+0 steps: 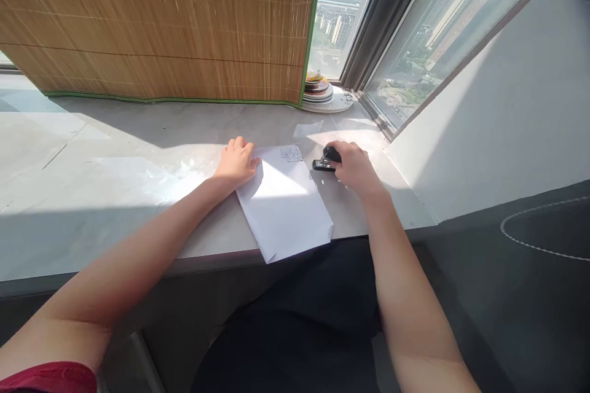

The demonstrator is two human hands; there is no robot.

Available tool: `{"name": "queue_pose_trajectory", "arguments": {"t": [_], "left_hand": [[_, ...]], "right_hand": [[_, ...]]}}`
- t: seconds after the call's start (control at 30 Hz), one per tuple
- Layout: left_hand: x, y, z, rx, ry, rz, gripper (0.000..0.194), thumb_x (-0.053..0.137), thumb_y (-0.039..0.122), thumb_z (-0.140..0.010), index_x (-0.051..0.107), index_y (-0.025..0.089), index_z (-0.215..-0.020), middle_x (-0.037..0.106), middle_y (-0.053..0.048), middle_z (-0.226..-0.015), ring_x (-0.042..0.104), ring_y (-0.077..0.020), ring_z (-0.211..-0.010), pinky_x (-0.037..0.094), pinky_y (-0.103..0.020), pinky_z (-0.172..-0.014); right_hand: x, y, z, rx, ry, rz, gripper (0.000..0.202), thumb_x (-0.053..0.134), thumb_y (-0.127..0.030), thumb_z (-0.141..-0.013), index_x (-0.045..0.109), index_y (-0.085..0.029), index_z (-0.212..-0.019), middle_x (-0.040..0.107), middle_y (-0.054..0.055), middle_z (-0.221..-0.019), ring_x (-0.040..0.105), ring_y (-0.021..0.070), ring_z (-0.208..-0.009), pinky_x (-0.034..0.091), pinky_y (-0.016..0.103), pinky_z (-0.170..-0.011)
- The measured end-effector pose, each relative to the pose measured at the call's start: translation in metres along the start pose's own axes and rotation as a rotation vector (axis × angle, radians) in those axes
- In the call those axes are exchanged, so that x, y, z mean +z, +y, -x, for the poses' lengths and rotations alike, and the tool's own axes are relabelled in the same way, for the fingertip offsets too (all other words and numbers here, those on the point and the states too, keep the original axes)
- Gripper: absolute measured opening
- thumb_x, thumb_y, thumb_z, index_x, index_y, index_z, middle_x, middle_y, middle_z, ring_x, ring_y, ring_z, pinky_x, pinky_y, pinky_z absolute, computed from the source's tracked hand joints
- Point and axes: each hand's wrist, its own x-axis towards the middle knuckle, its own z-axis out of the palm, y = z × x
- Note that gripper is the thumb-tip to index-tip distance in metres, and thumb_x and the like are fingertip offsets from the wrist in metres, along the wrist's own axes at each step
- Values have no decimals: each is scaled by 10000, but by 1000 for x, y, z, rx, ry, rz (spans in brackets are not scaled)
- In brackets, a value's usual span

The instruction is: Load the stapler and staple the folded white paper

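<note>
White paper [290,209] lies on the pale sill, its near end reaching past the front edge and its lower corners creased. Dark writing or drawing shows near its top. At the paper's upper left corner is my left hand [236,163], fingers curled and pressed on it; whether it pinches the sheet is hard to see. My right hand [354,166] is wrapped round the back end of a black stapler [324,164], just right of the paper. The stapler's jaws point left and stand apart from the sheet.
A small paper piece [308,129] lies beyond the stapler. Stacked plates [318,95] stand in the window corner. A bamboo blind [161,24] hangs along the back. The sill's front edge [207,258] runs before my legs, and a white wall [507,98] rises at right.
</note>
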Motion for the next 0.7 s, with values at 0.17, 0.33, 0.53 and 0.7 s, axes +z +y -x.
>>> {"name": "queue_pose_trajectory", "arguments": {"t": [0.17, 0.33, 0.53, 0.7], "left_hand": [[-11, -2, 3, 1, 76, 330, 195, 523, 217, -1022, 714, 214, -982, 715, -125, -1099, 669, -293, -1007, 547, -413, -884], [-29, 1, 13, 19, 135, 618, 135, 610, 250, -969, 706, 217, -880, 715, -45, -853, 607, -203, -808, 464, -310, -704], [-34, 2, 14, 60, 174, 617, 171, 628, 289, -962, 711, 213, -833, 705, -42, -818, 619, -197, -804, 501, -330, -774], [-29, 5, 15, 34, 177, 603, 166, 617, 286, -965, 708, 220, -843, 714, -45, -832, 627, -212, -825, 519, -345, -789]], "right_hand": [[-7, -23, 7, -61, 294, -186, 297, 706, -245, -889, 718, -268, -1185, 770, 95, -1220, 683, 334, -1161, 560, 569, -1050], [-4, -49, 10, 18, 414, -413, 125, 707, -364, -938, 704, -271, -1021, 787, 54, -1061, 746, 251, -979, 630, 489, -985], [-4, -56, 15, 109, 208, -727, 368, 873, -563, -839, 739, -270, -1019, 788, 53, -960, 777, 261, -974, 673, 460, -905], [1, -54, 17, 197, 156, -836, 388, 915, -555, -783, 764, -263, -990, 791, 69, -921, 789, 296, -989, 680, 471, -841]]}}
